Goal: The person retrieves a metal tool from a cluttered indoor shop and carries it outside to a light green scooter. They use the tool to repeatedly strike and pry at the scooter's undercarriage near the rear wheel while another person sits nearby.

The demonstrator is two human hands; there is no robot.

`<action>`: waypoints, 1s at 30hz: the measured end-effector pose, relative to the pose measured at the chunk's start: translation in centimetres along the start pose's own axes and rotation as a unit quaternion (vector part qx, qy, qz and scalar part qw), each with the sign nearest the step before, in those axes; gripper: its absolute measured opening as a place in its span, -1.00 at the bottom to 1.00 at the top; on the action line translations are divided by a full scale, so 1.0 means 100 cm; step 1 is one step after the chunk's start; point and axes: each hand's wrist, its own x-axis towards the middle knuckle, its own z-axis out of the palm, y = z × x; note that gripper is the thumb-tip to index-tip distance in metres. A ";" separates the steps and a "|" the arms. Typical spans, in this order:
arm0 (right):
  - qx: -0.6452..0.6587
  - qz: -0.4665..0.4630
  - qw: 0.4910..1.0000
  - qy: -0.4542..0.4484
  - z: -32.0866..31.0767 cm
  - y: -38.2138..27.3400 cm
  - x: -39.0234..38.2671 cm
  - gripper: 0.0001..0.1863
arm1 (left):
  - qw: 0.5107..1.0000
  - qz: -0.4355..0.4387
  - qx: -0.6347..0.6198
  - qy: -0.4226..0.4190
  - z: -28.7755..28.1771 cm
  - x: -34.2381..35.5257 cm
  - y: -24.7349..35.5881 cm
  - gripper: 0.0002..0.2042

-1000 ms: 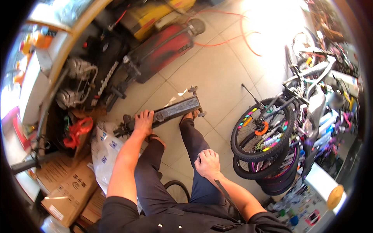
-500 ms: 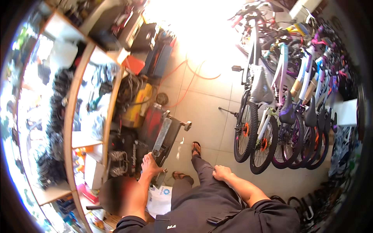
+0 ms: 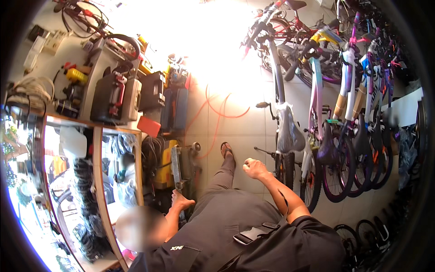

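Note:
My left hand [image 3: 181, 200] grips the near end of a long grey metal wheeled jack [image 3: 176, 167], which stands out beside a yellow machine [image 3: 166, 163] on the left. My right hand [image 3: 253, 167] is raised over the tiled floor with its fingers curled; whether anything is inside them is hidden. It is left of a row of bicycles [image 3: 326, 149]. The nearest saddle [image 3: 292, 140] is in a clear wrap. A blurred patch covers part of my left forearm. My sandalled foot [image 3: 226, 149] is forward on the tiles.
Shelving [image 3: 97, 181] with dark parts runs along the left, topped by tool cases [image 3: 108, 102] and coiled cables [image 3: 31, 90]. A thin orange hose [image 3: 231, 113] lies across the tiled floor [image 3: 213, 136]. Bicycles crowd the right side.
My body and view have turned and moved forward along the aisle. The jack in my left hand has swung from crosswise to pointing ahead. My right hand has lifted off my thigh.

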 end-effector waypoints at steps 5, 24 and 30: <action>0.154 -0.041 0.977 0.142 -0.077 -0.058 0.053 -0.56 | 1.000 -0.004 0.001 -0.009 -0.078 0.050 0.096 0.31; 0.124 -0.244 0.958 0.091 -0.360 -0.245 0.285 -0.53 | 0.991 -0.043 0.013 0.126 -0.448 0.229 0.425 0.19; 0.056 -0.177 0.980 0.076 -0.385 -0.285 0.353 -0.56 | 0.985 -0.004 -0.035 0.172 -0.515 0.363 0.469 0.21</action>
